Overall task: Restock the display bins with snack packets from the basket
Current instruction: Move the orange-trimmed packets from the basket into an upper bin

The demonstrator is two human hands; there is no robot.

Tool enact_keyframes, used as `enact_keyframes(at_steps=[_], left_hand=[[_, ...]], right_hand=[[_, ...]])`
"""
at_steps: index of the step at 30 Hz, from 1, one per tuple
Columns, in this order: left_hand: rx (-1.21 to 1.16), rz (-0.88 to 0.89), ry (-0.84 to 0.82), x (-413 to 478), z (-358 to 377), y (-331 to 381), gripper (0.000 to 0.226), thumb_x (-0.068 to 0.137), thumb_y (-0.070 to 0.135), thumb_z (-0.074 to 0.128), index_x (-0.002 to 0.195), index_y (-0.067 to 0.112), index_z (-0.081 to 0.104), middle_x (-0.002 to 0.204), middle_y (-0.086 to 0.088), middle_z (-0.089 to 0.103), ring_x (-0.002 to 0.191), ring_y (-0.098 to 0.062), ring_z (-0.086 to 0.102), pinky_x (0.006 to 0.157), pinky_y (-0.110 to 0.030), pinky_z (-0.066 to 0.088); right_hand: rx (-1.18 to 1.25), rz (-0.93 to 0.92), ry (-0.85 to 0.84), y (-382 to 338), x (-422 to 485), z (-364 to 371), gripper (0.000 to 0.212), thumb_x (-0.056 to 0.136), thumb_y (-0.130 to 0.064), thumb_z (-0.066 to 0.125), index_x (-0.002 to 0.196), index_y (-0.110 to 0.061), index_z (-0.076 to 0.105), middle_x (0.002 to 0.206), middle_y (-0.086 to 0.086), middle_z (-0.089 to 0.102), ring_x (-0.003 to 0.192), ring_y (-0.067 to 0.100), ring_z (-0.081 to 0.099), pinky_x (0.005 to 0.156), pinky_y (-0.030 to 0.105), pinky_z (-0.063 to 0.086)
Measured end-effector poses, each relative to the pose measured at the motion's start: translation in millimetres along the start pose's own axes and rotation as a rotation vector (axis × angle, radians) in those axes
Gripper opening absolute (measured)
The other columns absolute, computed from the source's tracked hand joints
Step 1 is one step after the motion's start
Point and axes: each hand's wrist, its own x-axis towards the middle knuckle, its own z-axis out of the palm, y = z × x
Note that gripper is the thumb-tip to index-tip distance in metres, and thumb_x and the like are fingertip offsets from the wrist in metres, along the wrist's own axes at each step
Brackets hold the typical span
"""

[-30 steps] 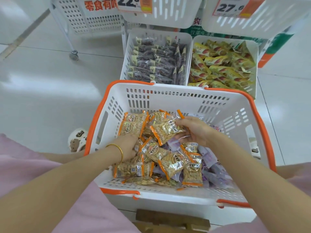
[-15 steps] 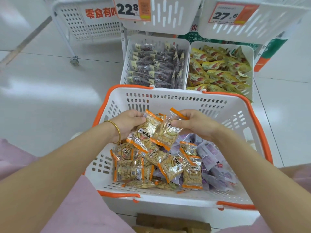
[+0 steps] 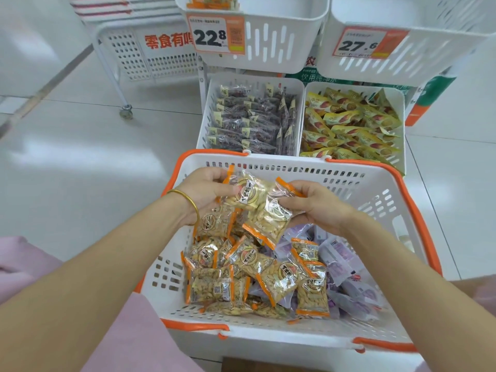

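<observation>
A glossy white floor (image 3: 80,162) flanks the orange-rimmed white plastic basket (image 3: 375,200); above it, grips of left hand (image 3: 204,191) and right hand (image 3: 319,208) grasp orange-edged snack packets (image 3: 268,216).

Left price tag (image 3: 216,34) on an upper bin (image 3: 281,41) reads 22.8, the right price tag (image 3: 361,44) 27.6 (rack panel (image 3: 166,61): red 零食有).

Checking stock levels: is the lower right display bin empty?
No, the lower right bin holds a heap of yellow packets.
</observation>
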Motion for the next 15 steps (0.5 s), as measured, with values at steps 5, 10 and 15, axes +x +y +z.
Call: enact_keyframes(at_steps=[5, 10, 15], left_hand=[[0.142, 0.091, 0.068, -4, 7, 8, 0.023, 0.086, 0.006, 0.064, 0.109, 0.009, 0.064, 0.081, 0.000, 0.066, 0.061, -0.002, 0.062, 0.051, -0.018, 0.052], [0.255, 0.182, 0.099, -8, 24, 17, 0.016, 0.083, 0.013, 0.070, 0.087, 0.017, 0.055, 0.078, -0.003, 0.065, 0.064, -0.012, 0.061, 0.060, -0.031, 0.058], [-0.235, 0.137, 0.016, -10, 35, 31, 0.021, 0.093, 0.025, 0.054, 0.094, 0.003, 0.052, 0.091, -0.015, 0.066, 0.068, -0.013, 0.067, 0.063, -0.023, 0.058]], right_hand=[[-0.116, -0.114, 0.036, -16, -7, -4, 0.011, 0.082, -0.005, 0.069, 0.091, -0.011, 0.070, 0.107, -0.001, 0.068, 0.090, 0.020, 0.065, 0.083, 0.036, 0.054], [-0.107, -0.213, -0.044, -28, -8, 11, 0.012, 0.082, -0.004, 0.068, 0.091, -0.011, 0.072, 0.105, -0.011, 0.068, 0.088, 0.018, 0.066, 0.078, 0.035, 0.053], [0.105, -0.255, 0.140, -39, -4, 10, 0.007, 0.084, -0.004, 0.066, 0.087, -0.009, 0.067, 0.069, -0.003, 0.064, 0.056, 0.005, 0.057, 0.046, 0.018, 0.044]])
